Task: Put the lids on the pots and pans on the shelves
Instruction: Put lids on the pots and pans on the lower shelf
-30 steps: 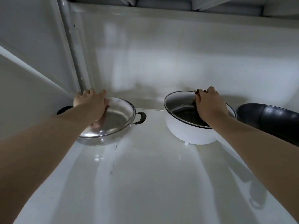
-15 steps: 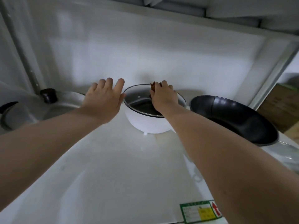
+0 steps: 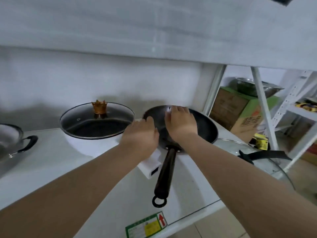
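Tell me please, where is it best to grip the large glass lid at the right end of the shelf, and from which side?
Probably by the black strap handle across the top of the glass lid, coming from above. It arches clear of the dome, so fingers can hook under it; the dome itself looks smooth.

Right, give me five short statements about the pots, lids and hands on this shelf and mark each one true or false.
1. The white pot has a glass lid on it. True.
2. The lid's knob is plain black. False: it is gold and crown-shaped.
3. The black wok is covered by a lid. False: it is open, with the right hand over its bowl.
4. The left hand grips the wok's handle. False: it is at the wok's left rim, and the handle lies free.
5. A large glass lid lies right of the wok. True.
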